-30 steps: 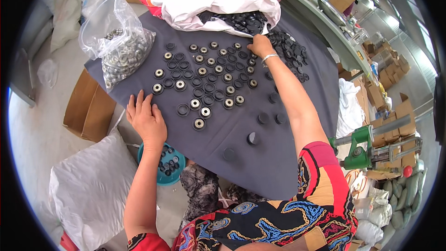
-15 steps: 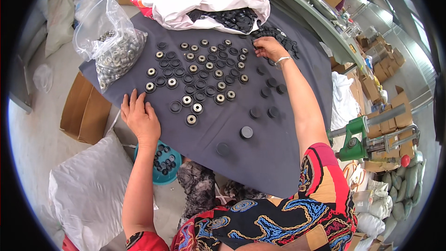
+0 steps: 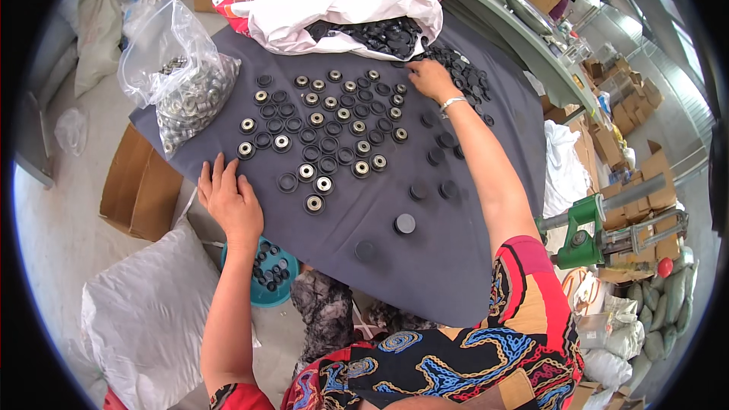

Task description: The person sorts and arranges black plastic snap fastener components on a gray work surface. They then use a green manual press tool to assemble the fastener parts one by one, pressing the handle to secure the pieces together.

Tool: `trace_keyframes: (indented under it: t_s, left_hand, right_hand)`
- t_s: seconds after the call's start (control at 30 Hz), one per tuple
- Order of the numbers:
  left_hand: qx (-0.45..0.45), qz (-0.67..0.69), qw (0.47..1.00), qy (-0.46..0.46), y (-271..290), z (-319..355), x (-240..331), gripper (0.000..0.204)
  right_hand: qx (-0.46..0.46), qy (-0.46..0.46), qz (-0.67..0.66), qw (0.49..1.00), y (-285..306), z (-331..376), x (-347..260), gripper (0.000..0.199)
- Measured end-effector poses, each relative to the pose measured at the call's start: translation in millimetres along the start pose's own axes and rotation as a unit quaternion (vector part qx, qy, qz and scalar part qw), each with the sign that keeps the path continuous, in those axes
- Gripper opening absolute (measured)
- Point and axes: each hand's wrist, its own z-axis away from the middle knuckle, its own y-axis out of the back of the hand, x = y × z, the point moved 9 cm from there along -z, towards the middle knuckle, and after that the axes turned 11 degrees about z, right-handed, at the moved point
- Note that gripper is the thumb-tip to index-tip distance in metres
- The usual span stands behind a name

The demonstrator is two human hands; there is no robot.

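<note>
On the dark grey tablecloth (image 3: 296, 235) black plastic rings (image 3: 288, 182) stand in loose rows, several with a silver bearing (image 3: 314, 203) seated inside. My left hand (image 3: 232, 201) lies flat at the table's left edge, fingers stretched out and holding nothing. Beyond the rows, my right hand (image 3: 431, 80) has its fingers drawn together beside a spread pile of black discs (image 3: 467, 80); whatever is between the fingertips is too small to make out. Round black caps (image 3: 405, 223) are scattered from under my right forearm toward the table's near side.
A white sack (image 3: 342, 7) of black parts lies open at the far edge. At the left stands a clear plastic bag (image 3: 194, 99) full of bearings. Below the table are a blue basin (image 3: 285, 290), a cardboard box (image 3: 140, 182) and a stuffed white sack (image 3: 152, 304). A green hand press (image 3: 581, 231) is at right.
My right hand has moved slightly left and away from the pile, toward the far end of the rows. My left hand rests in the same place.
</note>
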Motion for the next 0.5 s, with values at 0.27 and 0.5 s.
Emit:
trace_keyframes:
  t_s: [0.27,0.5]
  left_hand:
    - [0.006,0.014,1.000,-0.001,1.6,-0.4,-0.2,0.028]
    - [0.012,0.012,1.000,0.001,1.9,1.1,-3.0,0.028]
  right_hand:
    - [-0.037,0.010,0.116,0.993,-15.7,-21.7,-36.8,0.031]
    - [-0.006,0.080,0.034,0.996,-11.4,-11.9,-20.3,0.033]
